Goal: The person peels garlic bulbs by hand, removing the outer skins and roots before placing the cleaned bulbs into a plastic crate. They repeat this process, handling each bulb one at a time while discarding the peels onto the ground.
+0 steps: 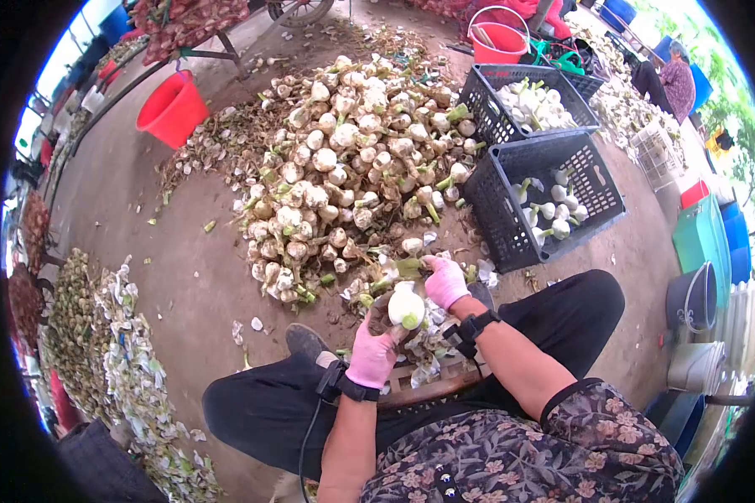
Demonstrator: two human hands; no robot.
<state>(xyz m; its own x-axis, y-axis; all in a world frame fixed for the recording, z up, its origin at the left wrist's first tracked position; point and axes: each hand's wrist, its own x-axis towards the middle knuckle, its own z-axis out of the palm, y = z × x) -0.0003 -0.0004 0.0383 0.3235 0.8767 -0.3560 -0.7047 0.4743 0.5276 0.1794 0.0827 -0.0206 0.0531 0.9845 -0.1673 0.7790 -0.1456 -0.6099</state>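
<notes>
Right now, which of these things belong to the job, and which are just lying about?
Apparently in the job:
- white garlic bulb in the left hand
- garlic heap
- two black crates holding pale bulbs

Seemingly just lying about:
- red bucket beyond the heap's left side
- dark bucket, far right

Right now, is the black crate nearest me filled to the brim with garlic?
No, the nearest crate holds only some white bulbs, well below its rim.

Open floor leftward — garlic heap blocks ahead.
</notes>
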